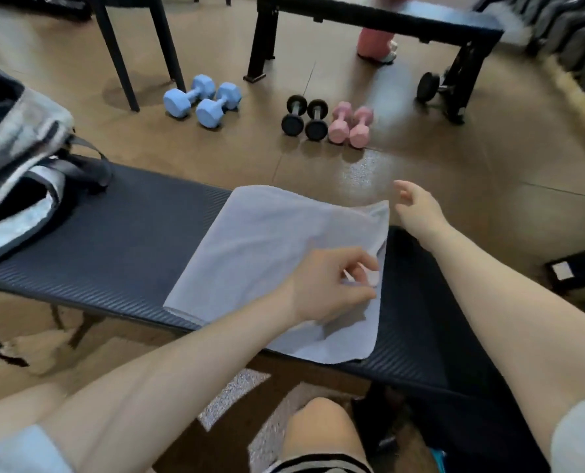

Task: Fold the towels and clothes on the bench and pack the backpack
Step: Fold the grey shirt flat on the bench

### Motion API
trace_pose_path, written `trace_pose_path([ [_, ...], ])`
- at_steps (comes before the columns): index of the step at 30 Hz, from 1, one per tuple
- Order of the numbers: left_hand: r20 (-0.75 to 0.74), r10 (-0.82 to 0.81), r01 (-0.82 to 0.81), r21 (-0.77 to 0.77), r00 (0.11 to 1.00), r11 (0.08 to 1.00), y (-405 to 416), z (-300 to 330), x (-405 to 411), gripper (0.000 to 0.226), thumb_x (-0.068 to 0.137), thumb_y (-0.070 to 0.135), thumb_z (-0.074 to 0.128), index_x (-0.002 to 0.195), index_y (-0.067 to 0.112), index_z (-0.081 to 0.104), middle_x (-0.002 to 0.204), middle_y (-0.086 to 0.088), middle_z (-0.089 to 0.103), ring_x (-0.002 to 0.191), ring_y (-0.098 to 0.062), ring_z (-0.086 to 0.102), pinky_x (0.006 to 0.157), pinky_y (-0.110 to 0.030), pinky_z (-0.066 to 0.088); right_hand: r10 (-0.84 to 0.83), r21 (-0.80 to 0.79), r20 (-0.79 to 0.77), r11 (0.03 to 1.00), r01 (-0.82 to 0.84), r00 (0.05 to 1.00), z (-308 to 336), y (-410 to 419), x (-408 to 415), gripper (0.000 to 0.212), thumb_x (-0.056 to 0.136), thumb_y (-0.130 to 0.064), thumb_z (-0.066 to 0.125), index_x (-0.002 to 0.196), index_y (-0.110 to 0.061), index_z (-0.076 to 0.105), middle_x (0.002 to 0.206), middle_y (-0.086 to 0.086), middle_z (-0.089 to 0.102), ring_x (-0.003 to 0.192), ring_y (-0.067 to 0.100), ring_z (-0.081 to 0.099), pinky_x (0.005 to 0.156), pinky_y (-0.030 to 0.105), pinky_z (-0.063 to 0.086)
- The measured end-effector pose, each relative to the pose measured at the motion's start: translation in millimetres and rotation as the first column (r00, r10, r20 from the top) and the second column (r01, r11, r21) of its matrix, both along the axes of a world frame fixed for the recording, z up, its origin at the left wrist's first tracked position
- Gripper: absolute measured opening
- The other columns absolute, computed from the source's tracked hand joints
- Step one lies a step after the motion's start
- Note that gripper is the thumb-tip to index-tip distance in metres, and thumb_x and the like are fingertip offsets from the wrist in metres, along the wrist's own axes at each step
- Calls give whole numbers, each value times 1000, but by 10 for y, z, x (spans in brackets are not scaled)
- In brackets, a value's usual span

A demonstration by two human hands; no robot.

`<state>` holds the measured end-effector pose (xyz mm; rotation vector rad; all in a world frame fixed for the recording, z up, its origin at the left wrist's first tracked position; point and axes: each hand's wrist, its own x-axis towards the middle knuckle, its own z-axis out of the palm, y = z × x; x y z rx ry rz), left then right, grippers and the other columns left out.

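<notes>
A pale blue-grey towel [270,264] is lying flat on the dark bench [113,247], and everything here is told from that bench. The towel is looking like a long soft rectangle, and its long side is running across the bench, from the far edge near the floor weights to the near edge by the person's knee [318,425]. It is slanting a little, with the far end leaning left. Its cloth is looking thin and smooth, with a rounded near corner hanging just past the bench's near edge. The right side of the towel is lifting and folding over on itself. The left hand [328,285] is sitting on top of the towel near the bench's near edge, and its fingers and thumb are curling in and pinching the loose right edge of the cloth. The right hand [417,206] is floating in the air past the bench's far edge, just beside the towel's far right corner, with fingers spread loose and holding nothing. The bench top is dark and padded, with thin ridges running along it. At the bench's left end a grey and black backpack [18,165] is resting, soft and saggy, with a strap lying on the pad. Between the backpack and the towel the bench is showing a wide bare stretch of pad. On the brown floor beyond the bench, blue dumbbells [202,100], black dumbbells [304,114] and pink dumbbells [351,124] are sitting in pairs.
</notes>
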<state>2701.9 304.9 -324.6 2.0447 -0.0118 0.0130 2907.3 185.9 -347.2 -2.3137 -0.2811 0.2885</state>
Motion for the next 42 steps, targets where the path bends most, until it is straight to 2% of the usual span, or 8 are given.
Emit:
trace_pose_path([
  [4, -221, -63, 69, 18, 973, 997, -59, -282, -55, 50, 85, 28, 65, 129, 14, 47, 111, -4, 61, 95, -17, 59, 88, -28, 47, 117, -62, 117, 992, -111, 986, -42, -93, -301, 36, 89, -4, 47, 123, -13, 55, 123, 6, 56, 109, 21, 55, 89, 25, 40],
  [9, -68, 103, -89, 187, 992, 978, 316, -396, -294, 11, 90, 13, 56, 95, 8, 64, 72, 8, 62, 57, 6, 50, 61, -13, 39, 483, -27, 23, 875, -482, 875, 78, -94, -936, 15, 87, -3, 57, 89, -11, 69, 86, -5, 66, 71, -2, 56, 67, 3, 40],
  [14, -27, 216, -194, 338, 976, 921, 712, -444, -541, 11, 87, 10, 59, 95, 9, 65, 86, 0, 63, 76, -11, 55, 67, -19, 34, 726, -243, -168, 625, -742, 667, 56, -128, -1411, 9, 85, -21, 61, 80, -14, 65, 80, -1, 68, 70, 9, 58, 71, 22, 47],
  [18, 27, 257, -238, 488, 966, 840, 945, -536, -669, 12, 84, 5, 58, 93, 4, 67, 95, -11, 65, 92, -28, 58, 69, -19, 28, 751, -334, -122, 585, -739, 649, -34, -203, -1648, 18, 83, -33, 62, 72, -20, 58, 72, -4, 62, 67, 12, 56, 69, 36, 49],
  [26, 30, 667, -453, 756, 745, 472, 1053, -551, -960, 38, 90, 33, 54, 110, 2, 48, 114, -19, 44, 100, -40, 47, 78, -47, 45, 762, -589, 81, 556, -586, 642, -168, -476, -1981, 30, 88, -41, 56, 111, -24, 48, 104, -7, 53, 89, 14, 56, 76, 30, 47],
  [30, -134, 713, -365, 785, 688, 500, 1173, -513, -976, 47, 91, 43, 50, 110, 0, 49, 114, -21, 53, 108, -39, 48, 84, -44, 43, 753, -592, 254, 617, -518, 607, -256, -558, -2011, 23, 89, -30, 54, 109, -17, 57, 106, -1, 58, 95, 19, 57, 75, 26, 41],
  [36, -303, 618, -544, 296, 726, 785, 1412, -351, -786, 27, 89, 26, 51, 68, 10, 44, 65, -7, 52, 57, -21, 49, 53, -28, 35, 504, -390, 218, 830, -399, 836, -157, -429, -1726, 11, 90, -24, 56, 80, -19, 55, 73, -14, 44, 80, 16, 50, 63, 27, 35],
  [42, -326, 636, -714, -358, 699, 602, 1558, 38, -88, 21, 90, 17, 58, 74, 8, 48, 67, -7, 50, 29, -4, 47, 35, -16, 36, -132, 214, 199, 973, 88, 971, 225, -49, -943, 6, 86, -12, 59, 81, -15, 61, 69, -5, 56, 65, 16, 52, 60, 32, 47],
])
